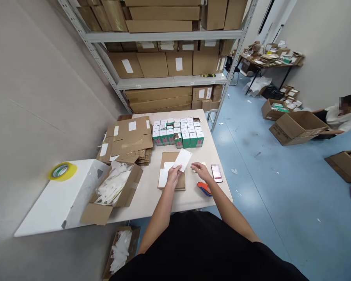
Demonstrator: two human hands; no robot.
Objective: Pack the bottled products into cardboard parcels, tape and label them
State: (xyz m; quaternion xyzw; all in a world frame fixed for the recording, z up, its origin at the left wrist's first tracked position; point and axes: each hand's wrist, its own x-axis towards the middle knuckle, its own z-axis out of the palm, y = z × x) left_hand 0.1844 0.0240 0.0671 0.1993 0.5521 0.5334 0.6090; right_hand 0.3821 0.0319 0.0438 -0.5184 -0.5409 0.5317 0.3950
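Observation:
My left hand [173, 175] is closed on the lower edge of a white card-like rectangle [183, 160], which is tilted above a flat piece of brown cardboard [181, 183]. White flat pieces [163, 177] lie on that cardboard, partly behind my left hand. My right hand [201, 171] is to the right, fingertips drawn together over a small pale item on the table; what they pinch, if anything, is too small to make out. Just below my right wrist is an orange and blue object [204, 188], partly covered by the forearm. A phone [217, 173] with a lit screen lies to its right.
Several green-and-white small boxes [190, 138] stand in rows at the table's back. Flattened cartons [131, 136] and an open box of white material [128, 191] are left. Yellow tape [62, 171] rests on a white block. Shelving [163, 37] stands behind; another person [343, 117] sits far right.

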